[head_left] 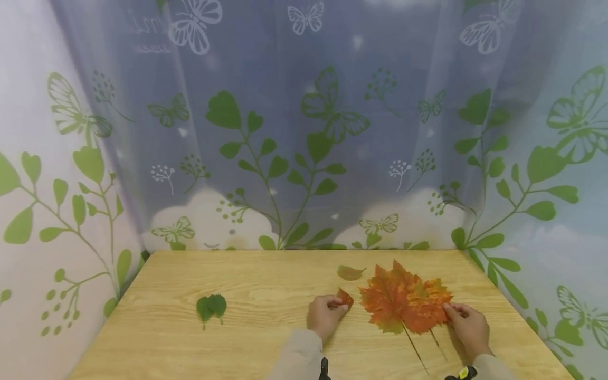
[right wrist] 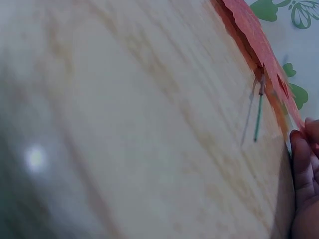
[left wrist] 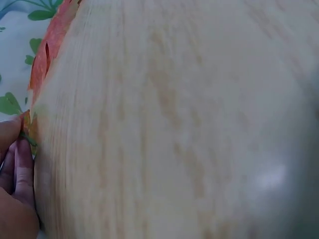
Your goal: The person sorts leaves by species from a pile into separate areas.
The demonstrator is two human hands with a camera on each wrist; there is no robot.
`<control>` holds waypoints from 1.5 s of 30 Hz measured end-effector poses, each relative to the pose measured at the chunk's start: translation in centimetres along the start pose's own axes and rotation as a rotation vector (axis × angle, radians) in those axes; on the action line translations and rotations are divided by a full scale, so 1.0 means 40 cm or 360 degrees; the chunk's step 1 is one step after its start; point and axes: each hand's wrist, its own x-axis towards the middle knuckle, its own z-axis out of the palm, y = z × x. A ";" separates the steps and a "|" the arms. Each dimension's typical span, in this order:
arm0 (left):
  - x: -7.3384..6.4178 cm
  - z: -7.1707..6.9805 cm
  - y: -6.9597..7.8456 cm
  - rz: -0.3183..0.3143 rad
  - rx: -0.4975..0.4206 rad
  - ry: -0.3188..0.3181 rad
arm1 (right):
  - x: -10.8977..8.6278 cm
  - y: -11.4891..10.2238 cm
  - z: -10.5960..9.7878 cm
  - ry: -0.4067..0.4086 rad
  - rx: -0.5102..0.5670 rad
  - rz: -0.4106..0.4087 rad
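Observation:
In the head view the left hand (head_left: 325,317) pinches a small reddish-orange leaf (head_left: 345,298) between thumb and fingers. To its right lie large orange maple leaves (head_left: 391,303), overlapping, with thin dark stems pointing toward the person. The right hand (head_left: 470,326) pinches the right edge of these maple leaves. At the left edge of the left wrist view, thumb and fingers (left wrist: 24,169) hold the small leaf (left wrist: 30,130) by its stem end. In the right wrist view the maple leaf edge (right wrist: 259,55) meets the fingertips (right wrist: 299,144), and a green stem hangs below it.
A single olive-brown leaf (head_left: 350,272) lies behind the left hand. Dark green leaves (head_left: 211,308) sit on the left part of the wooden table (head_left: 157,338). A curtain (head_left: 266,63) printed with butterflies and plants closes off the back and both sides.

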 end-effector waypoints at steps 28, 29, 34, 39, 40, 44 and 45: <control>0.000 -0.005 -0.024 0.0043 -0.0045 -0.0081 | -0.034 -0.146 0.019 0.0177 0.0222 -0.0075; 0.001 -0.004 -0.026 0.0046 -0.0050 -0.0085 | -0.032 -0.159 0.023 0.0142 0.0223 -0.0096; 0.004 0.000 -0.028 0.0081 -0.0050 -0.0067 | -0.019 -0.225 0.062 -0.0029 0.0307 -0.0270; 0.003 -0.004 -0.022 0.0118 -0.0066 -0.0053 | 0.000 -0.276 0.119 -0.0250 0.0331 -0.0411; 0.004 -0.004 -0.023 0.0130 -0.0075 -0.0052 | 0.003 -0.284 0.131 -0.0290 0.0306 -0.0434; 0.004 -0.002 -0.029 0.0130 -0.0083 -0.0047 | 0.010 -0.303 0.183 -0.0390 0.0099 -0.0624; 0.004 -0.002 -0.030 0.0133 -0.0082 -0.0044 | 0.012 -0.306 0.197 -0.0391 0.0058 -0.0683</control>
